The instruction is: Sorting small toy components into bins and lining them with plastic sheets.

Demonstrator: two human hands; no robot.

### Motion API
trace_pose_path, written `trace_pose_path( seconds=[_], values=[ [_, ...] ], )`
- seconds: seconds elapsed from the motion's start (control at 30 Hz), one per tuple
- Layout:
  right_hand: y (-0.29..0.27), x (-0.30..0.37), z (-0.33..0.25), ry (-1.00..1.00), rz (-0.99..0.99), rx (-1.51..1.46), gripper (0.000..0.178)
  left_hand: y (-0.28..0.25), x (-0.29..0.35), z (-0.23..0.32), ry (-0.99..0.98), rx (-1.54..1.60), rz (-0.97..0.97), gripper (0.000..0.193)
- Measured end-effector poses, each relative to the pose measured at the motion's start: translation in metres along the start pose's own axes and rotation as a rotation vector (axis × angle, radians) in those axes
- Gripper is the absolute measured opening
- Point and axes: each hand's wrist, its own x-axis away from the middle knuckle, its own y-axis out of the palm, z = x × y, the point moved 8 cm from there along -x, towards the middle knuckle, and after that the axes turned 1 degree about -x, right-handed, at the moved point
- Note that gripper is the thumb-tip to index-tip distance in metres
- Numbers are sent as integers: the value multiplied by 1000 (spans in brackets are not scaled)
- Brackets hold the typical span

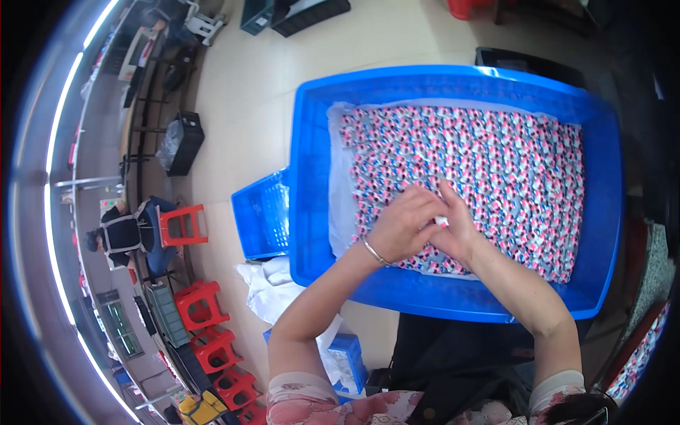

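Note:
My two hands meet above a large blue bin [453,312]. Inside it, on a white liner sheet [342,184], lie many small pink, white and blue pieces [489,170] packed in close rows. My left hand [405,225], with a bangle at its wrist, is closed in a pinch beside the right palm. Between its thumb and fingers shows a small white-and-pink piece [442,222]. My right hand [459,228] curls round from the other side, thumb raised. What its fingers hold is hidden.
A smaller blue crate [262,216] and white sheeting [273,290] lie left of the bin. Red stools [202,304] line the left side, where a person [127,237] sits at a long bench. Dark crates [308,14] stand on the floor at the back.

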Motion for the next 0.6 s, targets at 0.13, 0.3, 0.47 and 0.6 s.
trace_pose_path(
  seconds=[0.13,0.3,0.47,0.6],
  values=[
    [-3,3,-1,-8,84,-51,62,-9,10,-44,-485,469,27,18],
    [4,-2,2,24,124,-69,61,-12,11,-40,-306,243,-95,24],
    [6,-16,3,13,129,-10,58,-4,5,-27,-130,71,-104,27],
    [7,-14,2,-7,51,-16,57,-4,3,-31,-216,187,-61,19]
  ],
)
